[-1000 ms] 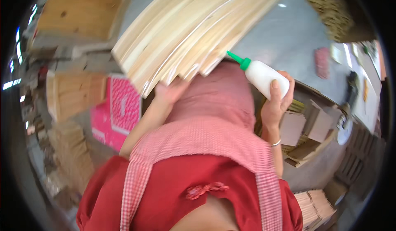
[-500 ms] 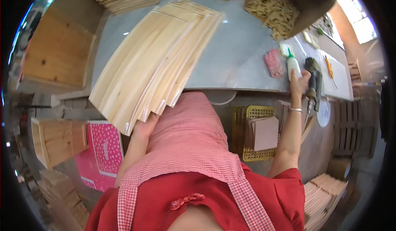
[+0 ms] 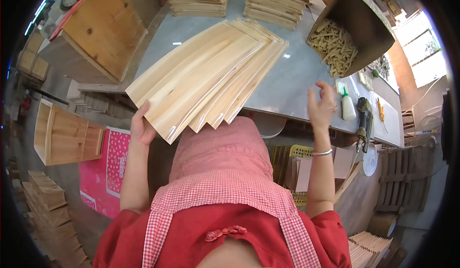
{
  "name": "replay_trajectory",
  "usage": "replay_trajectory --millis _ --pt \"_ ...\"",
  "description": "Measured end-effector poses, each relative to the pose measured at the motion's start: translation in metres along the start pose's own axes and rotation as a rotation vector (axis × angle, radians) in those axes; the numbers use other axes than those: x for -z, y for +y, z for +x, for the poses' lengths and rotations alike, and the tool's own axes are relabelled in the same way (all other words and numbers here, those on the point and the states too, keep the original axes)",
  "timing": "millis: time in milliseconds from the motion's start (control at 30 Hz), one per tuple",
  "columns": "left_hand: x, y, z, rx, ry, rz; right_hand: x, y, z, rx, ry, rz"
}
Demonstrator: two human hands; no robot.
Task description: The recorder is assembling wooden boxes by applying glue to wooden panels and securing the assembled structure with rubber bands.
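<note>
A fanned stack of pale wooden boards (image 3: 196, 69) lies on the grey table, its near corners jutting over the front edge. Shiny wet-looking white lines run along the boards' exposed edges. My left hand (image 3: 143, 126) grips the top board's near left edge, thumb above and the other fingers hidden beneath. To the right, my right hand (image 3: 322, 106) is raised in front of the table edge, fingers apart, holding nothing. Beside it a white squeeze bottle (image 3: 348, 109) with a green tip rests on the table. A dark air tool (image 3: 364, 119) lies right of the bottle.
Board stacks (image 3: 196, 0) stand at the back. A carton (image 3: 369, 38) of tan strips sits on its side at back right. A wooden box (image 3: 103, 28) is at the left. An orange-handled tool (image 3: 381, 109) lies far right. Below the table is a yellow crate (image 3: 301, 151).
My right hand has let go of the squeeze bottle and moved left, away from it. My left hand has shifted from under the boards' near corner to the top board's left edge.
</note>
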State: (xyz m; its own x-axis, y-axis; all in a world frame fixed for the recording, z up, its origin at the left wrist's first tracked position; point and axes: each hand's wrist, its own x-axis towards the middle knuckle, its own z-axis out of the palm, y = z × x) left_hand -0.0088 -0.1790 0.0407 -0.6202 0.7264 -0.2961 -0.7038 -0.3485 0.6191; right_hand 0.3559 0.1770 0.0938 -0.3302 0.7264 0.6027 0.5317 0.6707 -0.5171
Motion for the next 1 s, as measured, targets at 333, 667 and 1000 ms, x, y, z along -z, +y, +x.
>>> replay_trajectory --millis 333,667,1000 --pt "-0.041 0.026 -0.064 -0.171 -0.283 -0.273 -0.143 -0.244 -0.085 0.583 -0.792 -0.235" --pt "-0.031 0.018 -0.103 -0.276 -0.32 -0.483 -0.216 -0.238 -0.104 0.946 -0.624 -0.379" --pt "-0.039 0.023 -0.111 -0.292 -0.414 -0.496 0.142 -0.254 0.114 0.663 -0.156 -0.289"
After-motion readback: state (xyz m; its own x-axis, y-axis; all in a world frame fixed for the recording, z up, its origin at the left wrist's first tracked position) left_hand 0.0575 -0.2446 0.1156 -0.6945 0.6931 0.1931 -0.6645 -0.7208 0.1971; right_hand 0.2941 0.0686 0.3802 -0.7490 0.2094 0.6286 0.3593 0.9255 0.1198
